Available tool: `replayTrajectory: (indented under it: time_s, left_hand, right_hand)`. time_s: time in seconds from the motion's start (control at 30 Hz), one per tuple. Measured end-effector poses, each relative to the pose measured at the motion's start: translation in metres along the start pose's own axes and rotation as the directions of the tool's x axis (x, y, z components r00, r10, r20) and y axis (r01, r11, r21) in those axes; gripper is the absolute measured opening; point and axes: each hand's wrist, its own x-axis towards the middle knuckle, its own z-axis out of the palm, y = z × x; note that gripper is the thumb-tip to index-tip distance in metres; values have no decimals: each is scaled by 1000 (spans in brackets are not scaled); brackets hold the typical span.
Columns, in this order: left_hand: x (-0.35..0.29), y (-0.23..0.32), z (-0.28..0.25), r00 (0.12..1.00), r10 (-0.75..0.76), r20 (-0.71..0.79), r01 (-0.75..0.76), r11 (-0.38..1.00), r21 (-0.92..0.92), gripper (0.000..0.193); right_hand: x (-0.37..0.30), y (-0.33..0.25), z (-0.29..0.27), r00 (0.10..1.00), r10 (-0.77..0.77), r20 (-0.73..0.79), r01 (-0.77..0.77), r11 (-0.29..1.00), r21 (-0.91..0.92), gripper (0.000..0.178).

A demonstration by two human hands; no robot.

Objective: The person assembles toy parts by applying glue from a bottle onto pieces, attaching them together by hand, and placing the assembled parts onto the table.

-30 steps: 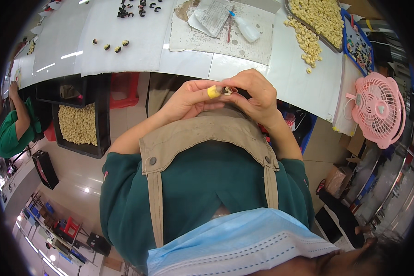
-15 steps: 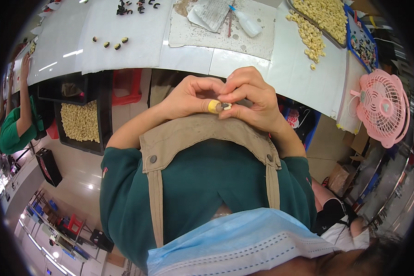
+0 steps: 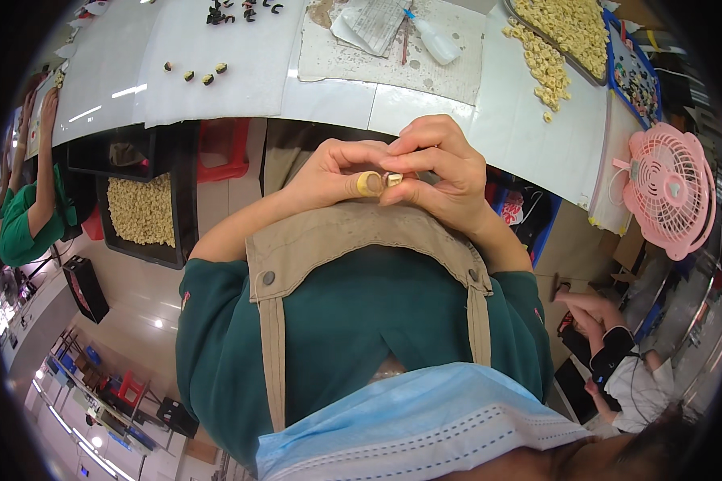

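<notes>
Close to my apron's upper edge, both hands meet over a small cream-coloured piece with a dark part. My right hand pinches it between thumb and fingers. My left hand is closed too, its thumb, with a yellow covering, pressed against the piece's left side. The fingers partly hide the piece, so its exact kind cannot be made out. On the white table beyond lie several cream-and-black pieces in a loose row, and several small black curved parts farther back.
A white squeeze bottle lies on a stained board. At the right are a heap of cream pieces, a blue tray and a pink fan. A black crate of pale pieces stands left; a person in green works beyond.
The small piece has turned slightly between my fingers, showing more of its cream side. My left thumb has shifted a little left. A seated person at the lower right has come more into view.
</notes>
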Motion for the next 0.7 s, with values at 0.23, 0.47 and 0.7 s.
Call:
replayTrajectory:
  time_s: [0.23,0.47,0.7]
  left_hand:
    - [1,-4,-2,998,38,51,-32,991,-128,20]
    - [0,-6,5,999,-14,38,29,912,-408,26]
    - [2,-1,11,993,-120,-20,102,910,-402,25]
  right_hand:
    - [-2,-6,7,995,84,-61,-81,995,50,33]
    - [-5,-2,4,992,-55,-115,62,997,56,47]
    - [-7,0,1,993,-62,-99,63,998,12,46]
